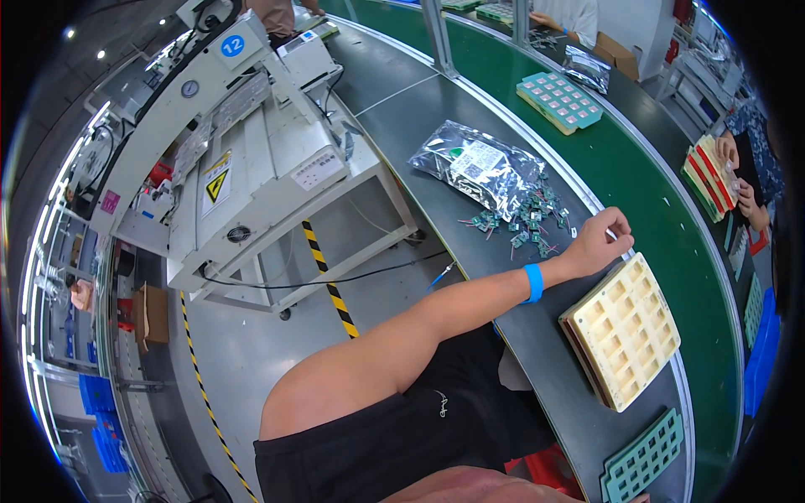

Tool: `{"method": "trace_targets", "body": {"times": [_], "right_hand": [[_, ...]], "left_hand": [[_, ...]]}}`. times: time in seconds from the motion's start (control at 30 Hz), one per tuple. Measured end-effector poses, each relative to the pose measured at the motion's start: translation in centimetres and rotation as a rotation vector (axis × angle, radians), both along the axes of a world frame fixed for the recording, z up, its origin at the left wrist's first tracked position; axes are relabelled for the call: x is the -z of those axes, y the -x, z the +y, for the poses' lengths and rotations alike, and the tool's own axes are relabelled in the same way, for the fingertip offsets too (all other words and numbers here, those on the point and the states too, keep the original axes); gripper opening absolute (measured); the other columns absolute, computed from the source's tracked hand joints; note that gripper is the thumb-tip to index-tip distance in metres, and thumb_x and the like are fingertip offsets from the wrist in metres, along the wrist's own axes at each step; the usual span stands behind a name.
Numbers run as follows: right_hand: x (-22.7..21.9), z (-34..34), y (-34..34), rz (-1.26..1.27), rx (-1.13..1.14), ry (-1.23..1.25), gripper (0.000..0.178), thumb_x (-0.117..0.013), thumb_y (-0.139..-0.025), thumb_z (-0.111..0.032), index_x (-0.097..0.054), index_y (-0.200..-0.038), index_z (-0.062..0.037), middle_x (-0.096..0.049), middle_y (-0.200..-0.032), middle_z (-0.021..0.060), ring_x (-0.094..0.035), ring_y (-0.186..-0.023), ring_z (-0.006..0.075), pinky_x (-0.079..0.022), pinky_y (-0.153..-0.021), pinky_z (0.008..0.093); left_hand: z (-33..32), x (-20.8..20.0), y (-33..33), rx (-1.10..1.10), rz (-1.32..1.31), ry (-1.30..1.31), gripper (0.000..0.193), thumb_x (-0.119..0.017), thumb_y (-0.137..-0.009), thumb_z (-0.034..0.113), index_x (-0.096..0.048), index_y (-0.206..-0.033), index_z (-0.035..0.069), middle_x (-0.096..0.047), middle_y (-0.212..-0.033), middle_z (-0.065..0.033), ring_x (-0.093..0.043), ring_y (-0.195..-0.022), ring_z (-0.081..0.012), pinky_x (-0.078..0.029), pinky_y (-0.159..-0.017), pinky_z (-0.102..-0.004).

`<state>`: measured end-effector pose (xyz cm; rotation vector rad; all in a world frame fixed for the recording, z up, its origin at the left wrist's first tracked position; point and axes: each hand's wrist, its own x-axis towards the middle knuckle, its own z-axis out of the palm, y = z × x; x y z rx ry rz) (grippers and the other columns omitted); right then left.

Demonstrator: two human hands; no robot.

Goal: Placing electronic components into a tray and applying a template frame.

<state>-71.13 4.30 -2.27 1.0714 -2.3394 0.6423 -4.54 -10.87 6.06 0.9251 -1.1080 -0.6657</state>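
Note:
My left hand (597, 243), with a blue band on its wrist, hovers over the dark bench between a pile of small circuit boards (528, 220) and a stack of cream trays (631, 331). Its fingers are curled in; whatever they may hold is hidden. The top cream tray has rows of square pockets, with no boards visible in them. Of my right hand (641, 499) only a bit of finger shows at the bottom edge, beside a green tray (646, 457) with square openings. The rest of that hand is out of view.
A silver antistatic bag (482, 163) lies behind the boards. Along the bench runs a green conveyor (637, 180) carrying a filled green tray (559, 102). A white machine (260, 189) stands at left. Across the conveyor, a person's hands (738, 180) hold red and cream trays.

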Motion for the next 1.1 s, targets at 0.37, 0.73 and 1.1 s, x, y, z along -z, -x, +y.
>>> {"method": "trace_targets", "body": {"times": [0.37,0.73,1.1], "right_hand": [[1.2,-0.4,1.6,-0.058,-0.069,-0.026,0.031,-0.064,-0.088,-0.033,-0.075,-0.092,-0.0046,-0.072,-0.088,0.0181,-0.068,-0.076,0.0344,-0.054,-0.068,0.0436],[0.7,0.0,0.5,-0.044,-0.107,-0.004,0.030,-0.064,-0.088,-0.033,-0.074,-0.092,-0.0042,-0.072,-0.088,0.0186,-0.068,-0.076,0.0342,-0.054,-0.069,0.0433],[-0.8,0.3,-1.5,0.054,-0.161,0.018,0.029,-0.064,-0.087,-0.033,-0.075,-0.088,-0.0062,-0.072,-0.083,0.0160,-0.065,-0.069,0.0323,-0.052,-0.065,0.0431]], "left_hand": [[14.5,-8.8,-0.8,0.782,0.056,0.285,0.032,-0.058,-0.097,0.035,-0.072,-0.089,0.006,-0.067,-0.092,-0.0096,-0.064,-0.083,-0.0235,-0.051,-0.079,-0.0354],[19.1,-10.8,3.5,1.519,0.219,0.593,0.041,-0.066,-0.092,0.041,-0.070,-0.113,0.005,-0.049,-0.129,-0.0227,-0.055,-0.101,-0.0364,-0.048,-0.076,-0.0417],[18.9,-11.0,4.0,1.462,0.247,0.682,0.042,-0.060,-0.094,0.044,-0.068,-0.107,0.005,-0.050,-0.127,-0.0232,-0.052,-0.108,-0.0421,-0.041,-0.088,-0.0513]]}}
